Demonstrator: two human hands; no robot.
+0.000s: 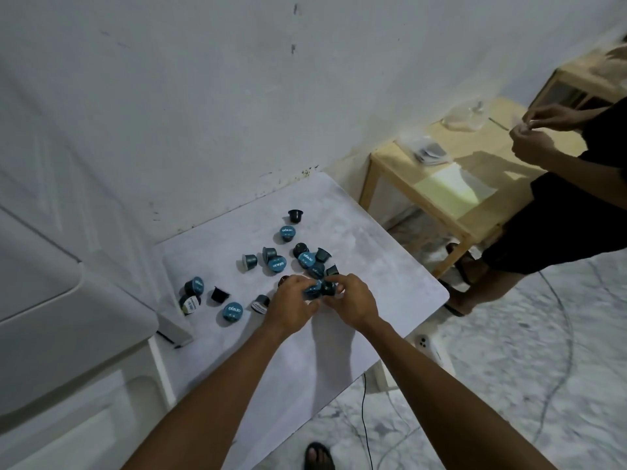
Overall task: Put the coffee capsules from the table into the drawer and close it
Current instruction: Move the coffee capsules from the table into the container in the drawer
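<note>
**Bench** point(380, 266): white top with rounded corners, set against a marked white wall. All places below are given relative to it.

**Coffee capsules** point(276, 262): dark cups, several with blue printed lids, are scattered loose over the bench's middle and left part.
- One black capsule point(295, 216) is stood lid-down nearest the bench's wall edge, and a blue-lidded one point(287, 233) is set just beside it.
- A tight cluster point(307, 259) is lying at the bench's middle, its capsules touching one another.
- Five more point(232, 312) are spread toward the bench's left edge, some tipped on their sides.

**Held capsules** point(317, 289): a small bunch is lifted just over the bench's middle and is pinched between both hands.

**Left hand** point(291, 300): its grip is clamped on the bunch, the fingers curled round a blue-lidded capsule.

**Right hand** point(353, 300): its grip is likewise closed round the dark capsules of the bunch, and its fingertips are met with those of the left hand.

**White cabinet** point(68, 317): it is stood against the bench's left side. Whether it carries the drawer cannot be told.

**Second bench** point(424, 184): of pale wood, it is placed beyond the first bench's right corner, with clear bags laid on it.

**Second person** point(576, 198): dressed in dark clothes, this person is stood to the right of the bench, with something small held in both hands.

**Black cable** point(363, 418): it is trailed on the marbled floor below the bench's near edge.
</note>
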